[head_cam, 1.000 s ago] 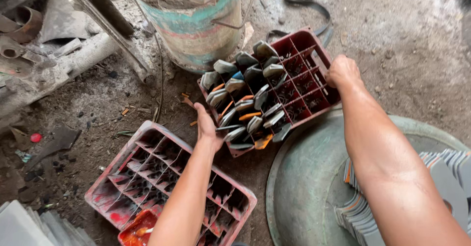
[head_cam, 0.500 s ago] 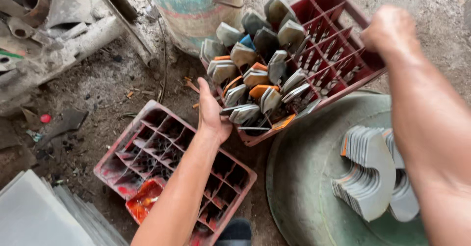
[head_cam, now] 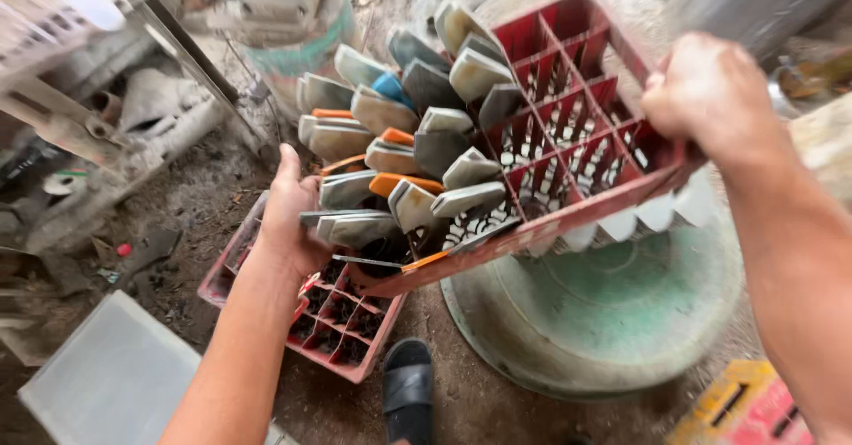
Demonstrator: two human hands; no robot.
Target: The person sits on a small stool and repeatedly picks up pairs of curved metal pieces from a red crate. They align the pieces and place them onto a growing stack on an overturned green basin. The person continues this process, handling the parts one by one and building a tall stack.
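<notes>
Nearest the camera, a black sandal (head_cam: 409,399) on dirt floor, a pale flat panel (head_cam: 115,383) at lower left, a yellow-and-red object (head_cam: 750,409) at lower right. Just beyond, a second red crate (head_cam: 342,338), empty compartments showing, sits on the ground partly under the lifted one. Beside it a large green basin (head_cam: 612,321), wide and shallow, rim down on the dirt. Held above both: a red divided crate (head_cam: 568,143), tilted, its far end raised. Left hand (head_cam: 293,214) clasps the crate's low near-left edge, fingers wrapped up against the side, thumb side toward the contents. Right hand (head_cam: 710,99) is clenched over the high right rim, knuckles up. The crate's left half is packed with flat wedge-shaped pieces (head_cam: 399,134), grey, cream, a few orange and one blue, standing in the cells and leaning out; the right half's cells are open, with pale shapes visible through the lattice bottom. Farther off, a barrel with a green band (head_cam: 302,50) and blurred metal clutter (head_cam: 98,143) at upper left.
</notes>
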